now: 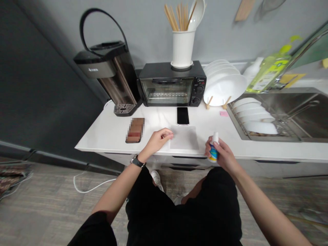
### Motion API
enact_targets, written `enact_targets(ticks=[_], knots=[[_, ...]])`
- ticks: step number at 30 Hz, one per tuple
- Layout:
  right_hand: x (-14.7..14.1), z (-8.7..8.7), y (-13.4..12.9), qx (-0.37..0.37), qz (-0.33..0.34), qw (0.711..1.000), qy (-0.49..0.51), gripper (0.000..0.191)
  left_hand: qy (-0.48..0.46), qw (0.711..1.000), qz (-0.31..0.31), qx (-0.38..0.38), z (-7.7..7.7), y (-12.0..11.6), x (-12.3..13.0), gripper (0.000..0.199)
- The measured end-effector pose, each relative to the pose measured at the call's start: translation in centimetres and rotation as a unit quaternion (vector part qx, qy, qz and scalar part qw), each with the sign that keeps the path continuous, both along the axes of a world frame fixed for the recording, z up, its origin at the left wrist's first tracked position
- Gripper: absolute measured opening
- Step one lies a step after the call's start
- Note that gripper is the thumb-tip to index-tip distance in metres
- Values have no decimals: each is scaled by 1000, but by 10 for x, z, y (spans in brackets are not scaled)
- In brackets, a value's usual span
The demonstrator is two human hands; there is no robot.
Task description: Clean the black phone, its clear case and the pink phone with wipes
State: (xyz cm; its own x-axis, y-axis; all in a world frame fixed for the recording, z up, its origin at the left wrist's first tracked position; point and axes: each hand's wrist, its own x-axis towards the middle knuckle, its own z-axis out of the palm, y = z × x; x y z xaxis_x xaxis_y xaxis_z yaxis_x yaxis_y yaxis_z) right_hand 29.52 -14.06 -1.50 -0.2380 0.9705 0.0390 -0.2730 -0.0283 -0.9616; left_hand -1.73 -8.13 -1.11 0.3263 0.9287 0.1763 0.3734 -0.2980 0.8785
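Observation:
In my right hand (pixel 221 152) is a small white-capped bottle (pixel 213 153) with a blue and yellow label, held upright just over the counter's front edge. My left hand (pixel 161 138) rests low over the counter, its thumb and fingers pressed together. Its fingertips meet the left edge of a thin, pale grey, square sheet (pixel 184 138) lying flat; I cannot tell whether they pinch it or something small. Just behind the sheet lies a phone (pixel 182 115) with a dark screen. Left of my left hand is a second phone-shaped thing (pixel 135 130), its face pixelated.
On the white counter (pixel 102 136) stand a tall drink dispenser (pixel 115 78) and a toaster oven (pixel 171 85) bearing a utensil cup (pixel 183 48). White plates (pixel 222 82) stand in a rack. At right are a pink note (pixel 223 113), soap bottle (pixel 269 71) and sink (pixel 304 126) with stacked bowls (pixel 256 116).

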Motion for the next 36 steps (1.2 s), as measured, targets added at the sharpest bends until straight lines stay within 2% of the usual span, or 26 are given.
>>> enact_targets(ticks=[2, 5, 10, 14, 22, 27, 30, 33, 36], knots=[[-14, 2, 12, -26, 11, 998, 64, 41, -27, 998, 50, 10, -14, 18, 2, 26], [-27, 2, 21, -41, 21, 994, 101, 45, -52, 996, 69, 1, -26, 28, 0, 27], [-33, -2, 25, -56, 17, 996, 62, 43, -17, 996, 79, 28, -22, 22, -4, 28], [-32, -1, 28, -49, 13, 998, 34, 51, 6, 996, 87, 26, -22, 23, -3, 27], [-32, 0, 25, -46, -7, 997, 60, 51, 17, 997, 67, 43, -25, 24, -4, 27], [-24, -4, 22, -80, 26, 996, 11, 51, 55, 992, 0, 116, -23, 24, -4, 18], [-23, -4, 17, -84, 33, 995, 31, 48, 90, 986, -27, 134, -22, 24, -4, 16], [-22, -3, 11, -93, 37, 993, 65, 50, 100, 985, -31, 135, -22, 23, -4, 16], [-14, 2, 13, -77, 48, 996, 26, 50, 99, 987, -24, 123, -23, 24, -3, 17]])
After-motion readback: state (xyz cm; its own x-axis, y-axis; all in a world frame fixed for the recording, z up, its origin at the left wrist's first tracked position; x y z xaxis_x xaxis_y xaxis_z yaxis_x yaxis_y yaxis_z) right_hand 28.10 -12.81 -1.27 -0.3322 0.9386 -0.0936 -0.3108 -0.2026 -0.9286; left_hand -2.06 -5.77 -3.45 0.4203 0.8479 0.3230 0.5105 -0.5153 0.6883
